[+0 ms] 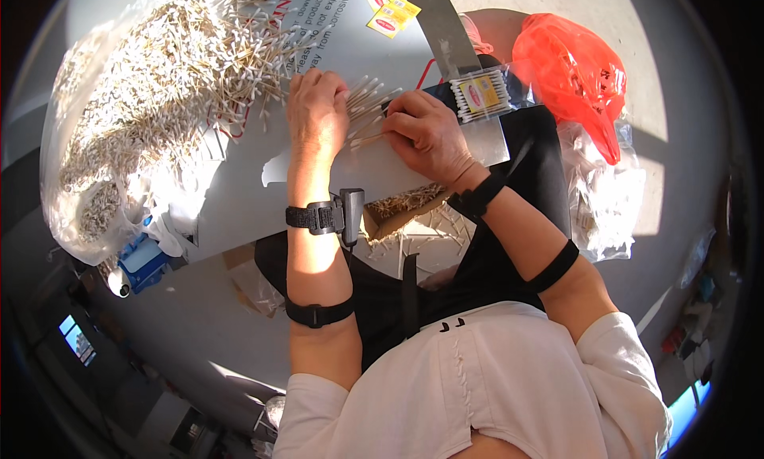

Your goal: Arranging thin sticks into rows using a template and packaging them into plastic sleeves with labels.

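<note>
A loose bunch of cotton swabs (365,101) lies fanned out on the grey tabletop between my two hands. My left hand (317,113) is closed at the bunch's left side, its curled fingers and thumb on the sticks. From the other side my right hand (428,134) pinches at the stick ends with bent fingers; its fingertips are partly hidden. Just beyond the right hand lies a clear packet of cotton swabs (481,94) in a neat row, with a yellow and red card inside. A big heap of loose cotton swabs (179,61) spills from a clear plastic bag at the left.
Several yellow cards (391,12) with red ovals lie at the table's far side. A red plastic bag (569,73) is at the far right, clear plastic bags (605,188) below it. Under the table edge, a cardboard box (390,212) holds swabs. Something blue (143,264) sits at lower left.
</note>
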{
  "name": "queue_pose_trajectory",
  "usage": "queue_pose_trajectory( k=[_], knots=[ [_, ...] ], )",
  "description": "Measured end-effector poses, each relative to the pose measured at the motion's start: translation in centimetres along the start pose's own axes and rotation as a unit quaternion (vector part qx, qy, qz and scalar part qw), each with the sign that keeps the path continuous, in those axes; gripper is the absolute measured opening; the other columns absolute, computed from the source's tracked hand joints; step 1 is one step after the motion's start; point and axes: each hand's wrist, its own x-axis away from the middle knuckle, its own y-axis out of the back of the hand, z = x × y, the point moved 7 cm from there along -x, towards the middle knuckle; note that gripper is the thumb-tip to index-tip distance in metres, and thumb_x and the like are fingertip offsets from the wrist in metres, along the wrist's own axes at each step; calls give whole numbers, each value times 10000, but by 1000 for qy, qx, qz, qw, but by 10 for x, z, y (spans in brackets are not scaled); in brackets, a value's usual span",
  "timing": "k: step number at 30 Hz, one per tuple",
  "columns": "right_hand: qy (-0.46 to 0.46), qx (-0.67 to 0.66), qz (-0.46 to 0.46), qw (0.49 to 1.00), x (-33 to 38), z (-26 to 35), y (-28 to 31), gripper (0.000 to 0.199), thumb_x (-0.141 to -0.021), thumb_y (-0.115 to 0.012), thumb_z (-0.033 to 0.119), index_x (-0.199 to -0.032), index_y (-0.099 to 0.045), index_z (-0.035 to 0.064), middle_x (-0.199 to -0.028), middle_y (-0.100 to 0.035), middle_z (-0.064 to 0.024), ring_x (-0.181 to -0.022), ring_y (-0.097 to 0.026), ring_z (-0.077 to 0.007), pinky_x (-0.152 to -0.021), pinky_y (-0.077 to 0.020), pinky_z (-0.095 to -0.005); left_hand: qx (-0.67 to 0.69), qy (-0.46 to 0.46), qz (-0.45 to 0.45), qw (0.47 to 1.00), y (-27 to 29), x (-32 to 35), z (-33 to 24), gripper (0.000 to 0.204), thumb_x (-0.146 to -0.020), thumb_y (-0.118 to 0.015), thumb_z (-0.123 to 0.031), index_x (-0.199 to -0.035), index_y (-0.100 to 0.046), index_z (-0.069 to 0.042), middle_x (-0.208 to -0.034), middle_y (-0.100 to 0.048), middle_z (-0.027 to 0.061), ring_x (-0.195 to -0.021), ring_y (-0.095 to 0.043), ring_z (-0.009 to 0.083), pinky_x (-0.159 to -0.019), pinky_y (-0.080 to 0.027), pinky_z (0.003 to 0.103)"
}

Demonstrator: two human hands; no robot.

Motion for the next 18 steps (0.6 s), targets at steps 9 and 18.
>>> queue_pose_trajectory(
  k=[9, 18],
  knots=[
    [-91, -138, -105, 981, 1, -14, 17, 238, -887, -623, 100, -1115, -616, 30, -1236, -563, -141, -1144, -556, -285, -944, -456, -335, 259, 120, -161, 945, 2, 26, 16, 270, -896, -642, -109, -1156, -608, -44, -1185, -589, 119, -1164, -532, 284, -1022, -406, 391],
    [-109, -243, -142, 953, -29, -23, -11, 366, -1021, -505, 219, -1303, -532, -14, -1389, -497, -164, -1271, -488, -270, -1050, -379, -327, 481, 180, -328, 793, -15, 59, 10, 559, -1017, -485, -382, -1376, -437, 44, -1405, -455, 208, -1327, -419, 279, -1139, -279, 415]
  ],
)
